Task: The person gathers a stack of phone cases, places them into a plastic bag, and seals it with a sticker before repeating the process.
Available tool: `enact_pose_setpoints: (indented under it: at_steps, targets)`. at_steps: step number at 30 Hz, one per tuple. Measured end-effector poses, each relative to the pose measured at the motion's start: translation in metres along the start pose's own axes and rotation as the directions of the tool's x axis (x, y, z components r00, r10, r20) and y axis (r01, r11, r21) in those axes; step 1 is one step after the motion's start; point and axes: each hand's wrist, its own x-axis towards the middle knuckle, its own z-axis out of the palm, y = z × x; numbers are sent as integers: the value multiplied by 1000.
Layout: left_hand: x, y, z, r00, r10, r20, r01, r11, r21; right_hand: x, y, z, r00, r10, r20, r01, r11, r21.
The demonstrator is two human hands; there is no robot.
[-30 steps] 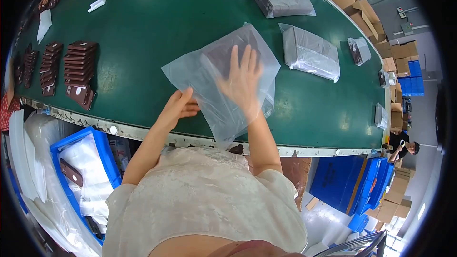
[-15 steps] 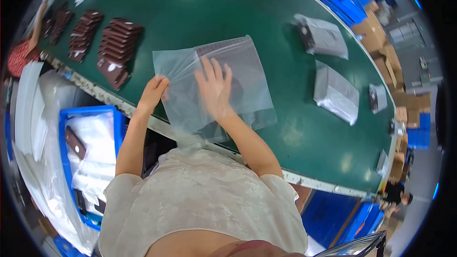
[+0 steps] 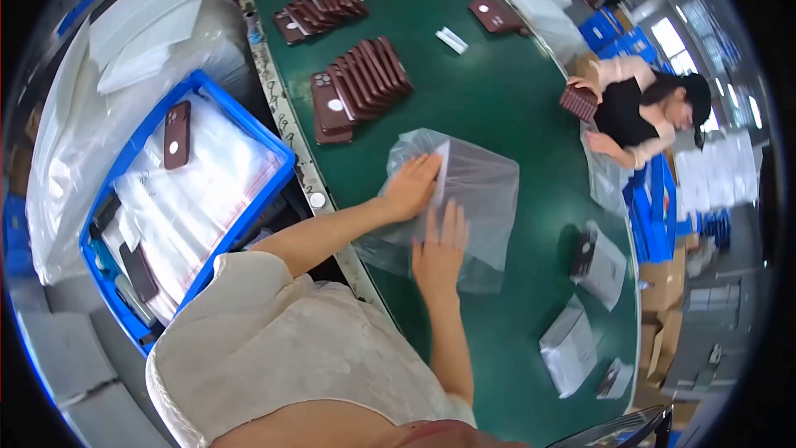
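A clear plastic bag (image 3: 489, 191) lies creased on the green table, with a white fold running up from my hands. My left hand (image 3: 412, 188) is closed on the bag at this fold; its thumb is hidden. Just below, my right hand (image 3: 442, 253) lies on the plastic with its fingers stretched out and slightly blurred. Whether anything is inside the bag I cannot make out. Beyond my left hand stands a row of brown phone cases (image 3: 371, 79).
A blue crate (image 3: 286, 168) at left holds plastic bags and a brown phone case (image 3: 177, 134). More cases (image 3: 323, 10) lie further back. Wrapped packages (image 3: 601, 270) sit at right. Across the table, a person holds a stack of brown cases (image 3: 579, 103).
My view has turned. My left hand has moved from the bag's left edge to the fold, closer to my right hand. The bag is more crumpled, and a person across the table has come into view.
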Motion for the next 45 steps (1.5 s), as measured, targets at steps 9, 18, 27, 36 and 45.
enact_pose_setpoints:
  at_steps: [9, 18, 27, 36, 45]
  targets:
    - [-22, 9, -78, 968, 195, -158, -236, 921, -311, 99, -20, -24, 950, -266, 166, 148, 846, 512]
    - [-23, -97, -137, 660, -675, -329, 221, 593, -774, 255, 38, 193, 996, -63, 64, 19, 844, 536]
    - [82, -144, -128, 762, -637, -116, 591, 757, -279, 265, 10, 147, 910, 229, 347, -363, 843, 397]
    - [118, -109, -130, 859, -451, -243, 429, 892, -140, 281, 49, 168, 875, 245, 418, -484, 411, 773]
    - [84, -89, -127, 963, -138, -233, 23, 898, -440, 230, 75, 148, 990, 98, 103, -135, 422, 897]
